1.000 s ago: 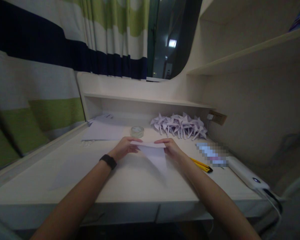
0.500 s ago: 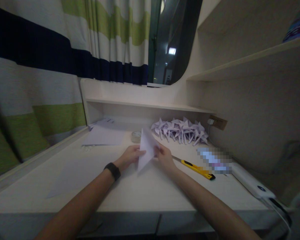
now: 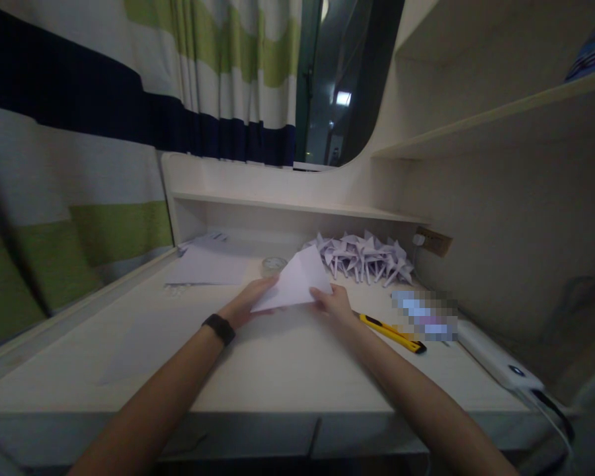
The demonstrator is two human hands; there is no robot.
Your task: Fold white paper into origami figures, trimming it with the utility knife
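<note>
Folded white paper triangle (image 3: 294, 283) is pinched between both hands, long edge spanning left hand (image 3: 250, 302) to right hand (image 3: 333, 303), apex tilted away above the pale bench (image 3: 277, 370)

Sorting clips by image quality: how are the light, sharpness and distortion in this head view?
Head view: dim and soft, lit from ahead; the folded paper between left hand and right hand is brightest; wide lens bends the shelves; a patch near the yellow cutter is pixelated.
</note>
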